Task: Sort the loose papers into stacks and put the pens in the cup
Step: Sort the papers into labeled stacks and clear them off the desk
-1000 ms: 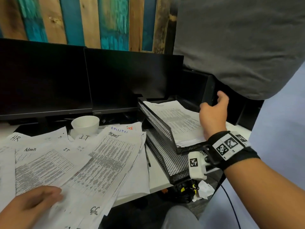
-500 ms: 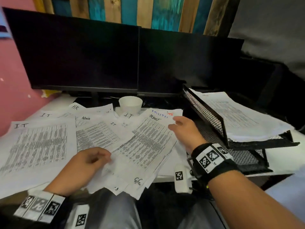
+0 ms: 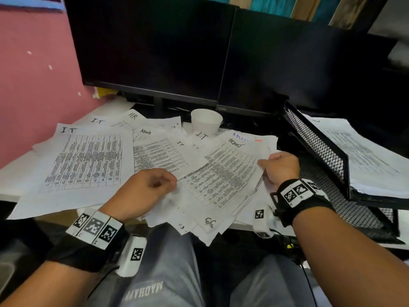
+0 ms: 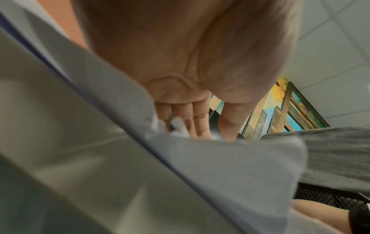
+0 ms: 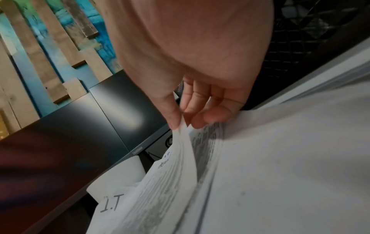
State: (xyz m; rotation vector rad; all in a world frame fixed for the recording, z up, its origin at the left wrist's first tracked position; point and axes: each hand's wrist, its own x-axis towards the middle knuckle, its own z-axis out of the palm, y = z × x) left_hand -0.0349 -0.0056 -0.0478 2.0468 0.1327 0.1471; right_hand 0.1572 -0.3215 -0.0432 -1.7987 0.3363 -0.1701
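Note:
Loose printed papers [image 3: 88,160] marked I.T, HR and Admin are spread over the white desk. A slanted top sheet [image 3: 223,176] lies in the middle. My right hand [image 3: 279,166] pinches its right edge between thumb and fingers; the right wrist view shows that hand [image 5: 183,121] lifting the sheet [image 5: 180,152] off the pile. My left hand [image 3: 152,185] has its fingers curled at the sheet's lower left edge and seems to pinch it; in the left wrist view paper hides that hand's [image 4: 200,126] fingertips. A white cup [image 3: 206,120] stands behind the papers. No pens show.
Two dark monitors [image 3: 155,49] stand across the back. A black mesh tray [image 3: 321,149] at the right holds a stack of paper [image 3: 371,160]. A pink wall [image 3: 33,85] bounds the left. My knees are under the desk's front edge.
My right hand came back from the tray to the pile and took the top sheet's right edge. The left hand moved up to the sheet's left edge. The head view swung left.

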